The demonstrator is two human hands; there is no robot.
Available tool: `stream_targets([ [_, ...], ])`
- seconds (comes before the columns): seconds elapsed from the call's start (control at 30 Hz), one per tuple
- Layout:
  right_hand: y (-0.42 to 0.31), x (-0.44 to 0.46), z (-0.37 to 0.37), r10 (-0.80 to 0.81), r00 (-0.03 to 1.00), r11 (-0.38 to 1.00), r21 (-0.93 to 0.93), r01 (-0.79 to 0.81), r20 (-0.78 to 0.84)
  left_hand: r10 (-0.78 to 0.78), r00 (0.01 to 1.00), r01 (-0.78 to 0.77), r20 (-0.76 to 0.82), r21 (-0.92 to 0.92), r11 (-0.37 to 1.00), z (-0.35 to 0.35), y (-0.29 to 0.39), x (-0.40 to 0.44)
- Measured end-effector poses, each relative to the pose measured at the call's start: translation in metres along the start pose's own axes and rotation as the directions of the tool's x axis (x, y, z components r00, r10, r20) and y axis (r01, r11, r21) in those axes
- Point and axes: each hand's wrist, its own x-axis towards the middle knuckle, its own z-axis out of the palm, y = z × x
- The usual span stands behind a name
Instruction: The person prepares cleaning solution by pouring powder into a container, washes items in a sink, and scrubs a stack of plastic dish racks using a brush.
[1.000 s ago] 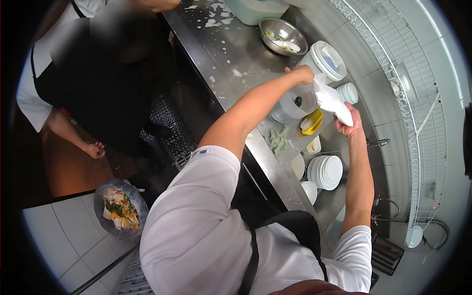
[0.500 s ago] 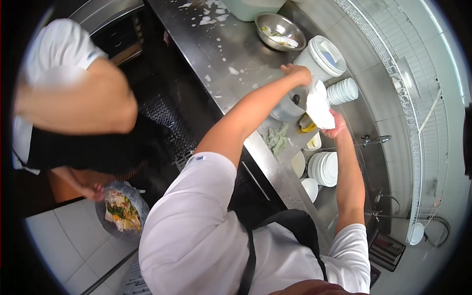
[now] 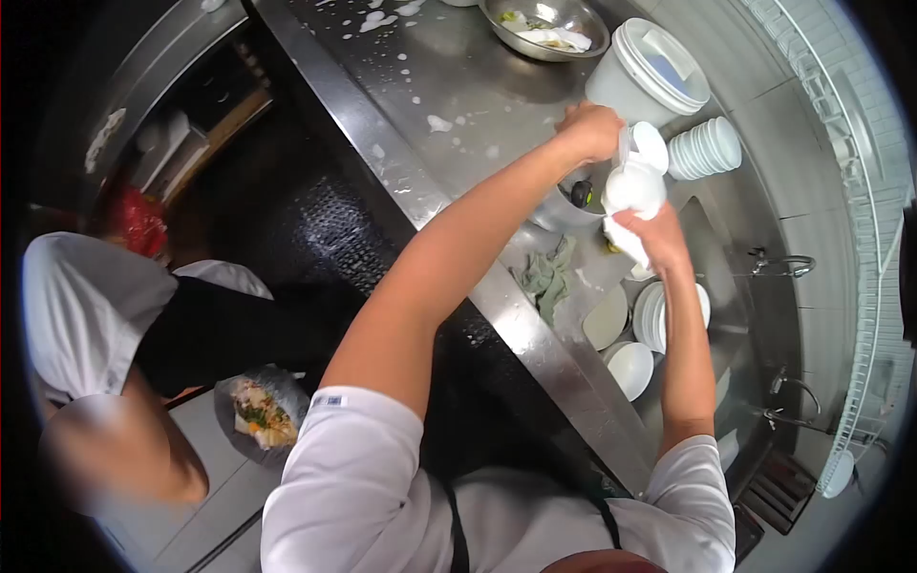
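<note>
Near the worktop's [image 3: 454, 91] back edge, the right hand [image 3: 657, 234] gripped a now rounder-looking white bundle [image 3: 634, 188]; what the left hand [image 3: 590, 132] held was unclear.

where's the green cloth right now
In the head view, the green cloth lies crumpled right of centre on the steel counter, just below the translucent container and near the counter's front edge.

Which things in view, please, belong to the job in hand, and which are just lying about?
Seemingly in the job: left hand, right hand, white dishes.

Seemingly just lying about: green cloth, metal bowl, lidded white bucket.
</note>
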Motion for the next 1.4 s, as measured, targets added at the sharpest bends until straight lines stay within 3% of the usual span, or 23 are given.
stream_targets([
  [0.03,0.005,-0.008,-0.004,0.058,0.998,0.993,0.108,-0.057,-0.013,-0.018,1.0,0.018,-0.003,0.033,0.999,0.012,0.004,-0.004],
  [0.1,0.002,-0.01,-0.02,0.073,0.993,0.989,0.136,-0.06,-0.093,0.099,0.995,-0.097,-0.017,0.087,0.991,0.007,-0.004,0.006],
  [0.13,0.001,-0.021,-0.041,0.082,0.992,0.989,0.132,-0.069,-0.097,0.022,1.0,-0.022,-0.007,-0.073,0.997,0.031,-0.011,0.031],
  [0.17,-0.01,-0.022,-0.049,0.074,0.993,0.991,0.122,-0.062,-0.096,-0.016,1.0,0.016,0.006,-0.017,1.0,0.022,-0.002,0.023],
  [0.27,-0.029,-0.013,-0.066,0.029,0.997,1.0,-0.005,-0.03,-0.065,-0.151,0.988,0.147,0.024,0.12,0.982,-0.021,0.038,-0.015],
  [0.37,-0.043,0.004,-0.07,-0.008,1.0,0.992,-0.129,0.008,-0.004,-0.142,0.986,0.159,-0.09,0.22,0.962,-0.018,0.042,-0.008],
  [0.47,-0.055,0.016,-0.076,0.026,0.997,0.974,-0.227,-0.01,0.066,0.138,0.99,-0.142,0.041,0.095,0.985,-0.007,0.017,0.019],
  [0.57,-0.076,0.015,-0.073,-0.011,1.0,0.953,-0.304,0.005,-0.016,0.143,0.974,-0.135,0.175,-0.056,0.989,-0.012,0.018,0.017],
  [0.67,-0.075,0.024,-0.074,0.015,0.999,0.99,-0.141,-0.01,0.034,0.063,0.944,0.13,0.324,-0.54,0.832,-0.022,0.028,0.005],
  [0.7,-0.068,0.031,-0.079,0.012,0.999,0.993,-0.114,-0.007,0.044,0.084,0.93,0.165,0.357,-0.611,0.774,-0.022,0.033,0.003],
  [0.73,-0.062,0.043,-0.084,0.064,0.998,0.98,-0.189,-0.057,0.028,0.097,0.915,0.213,0.392,-0.672,0.709,-0.019,0.033,0.001],
  [0.83,-0.067,0.036,-0.076,0.12,0.985,0.981,-0.14,-0.137,-0.122,0.164,0.865,0.29,0.475,-0.738,0.61,-0.014,0.03,0.001],
  [0.97,-0.053,0.044,-0.093,0.071,0.997,0.995,-0.076,-0.069,0.023,0.389,0.773,0.315,0.502,-0.835,0.451,-0.022,0.029,0.002],
  [1.07,-0.051,0.043,-0.091,0.041,0.998,0.991,-0.124,-0.046,-0.046,0.513,0.707,0.091,0.486,-0.783,0.616,-0.02,0.022,0.018],
  [1.17,-0.063,0.038,-0.083,0.092,0.988,0.964,-0.237,-0.119,-0.122,0.555,0.679,-0.237,0.48,-0.572,0.785,-0.027,0.036,0.011],
  [1.27,-0.075,0.035,-0.076,0.129,0.983,0.968,-0.199,-0.154,-0.134,0.579,0.633,-0.282,0.514,-0.543,0.791,-0.036,0.051,-0.003],
  [1.4,-0.075,0.041,-0.084,0.141,0.99,0.982,-0.128,-0.142,-0.013,0.532,0.704,-0.276,0.47,-0.509,0.815,-0.017,0.049,0.009],
])
